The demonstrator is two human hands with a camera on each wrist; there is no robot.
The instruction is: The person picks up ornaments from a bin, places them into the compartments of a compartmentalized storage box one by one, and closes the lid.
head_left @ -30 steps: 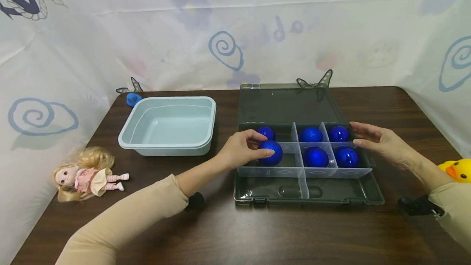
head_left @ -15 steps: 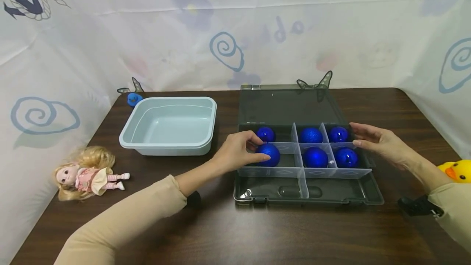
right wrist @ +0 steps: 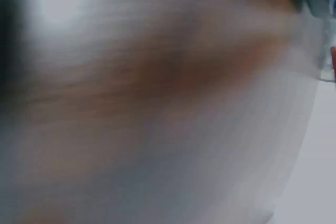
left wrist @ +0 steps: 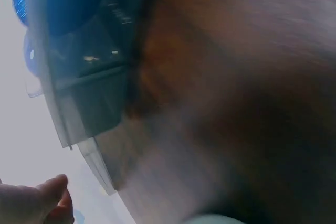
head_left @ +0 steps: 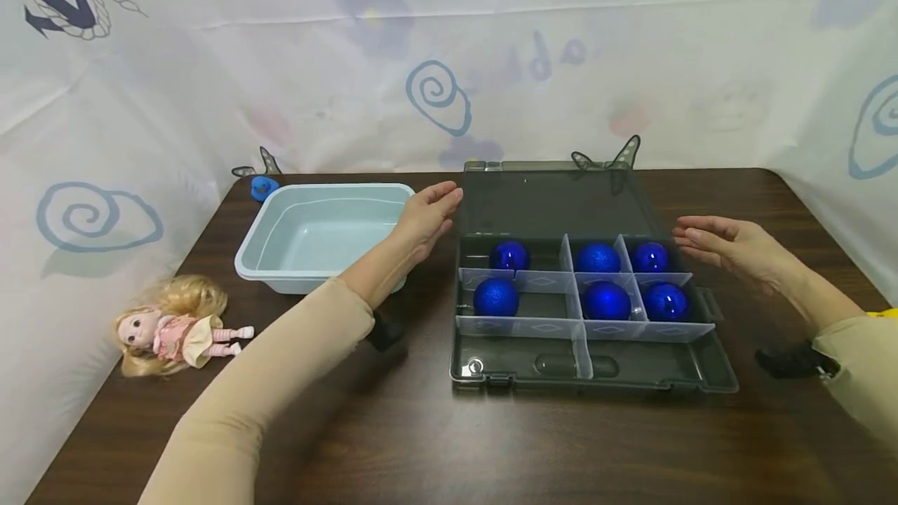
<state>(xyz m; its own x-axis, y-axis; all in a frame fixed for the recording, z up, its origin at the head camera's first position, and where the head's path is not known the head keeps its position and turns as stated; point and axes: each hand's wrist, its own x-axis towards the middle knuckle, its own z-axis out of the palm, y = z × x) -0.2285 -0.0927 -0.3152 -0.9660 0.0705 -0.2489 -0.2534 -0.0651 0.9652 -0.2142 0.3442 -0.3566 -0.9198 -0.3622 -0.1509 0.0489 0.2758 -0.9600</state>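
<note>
My left hand is raised between the pale blue basin and the grey divided box, overlapping the basin's right rim. Its fingers are extended and hold nothing; the left wrist view catches the thumb and fingertips low at the left. Beside the box's right wall my right hand hovers with fingers loosely bent and nothing in them. A glittery blue ball lies at the left of the box's middle row. Behind it sits a shiny blue ball. Several more blue balls fill the smaller compartments to the right.
The box's transparent lid leans open at the back. A blonde doll lies on the table's left side. A small blue duck stands behind the basin, and a yellow toy shows partly at the right edge.
The left hand has let go of the glittery ball in the middle-left compartment and moved up and left toward the basin. The right hand has drawn slightly away from the box.
</note>
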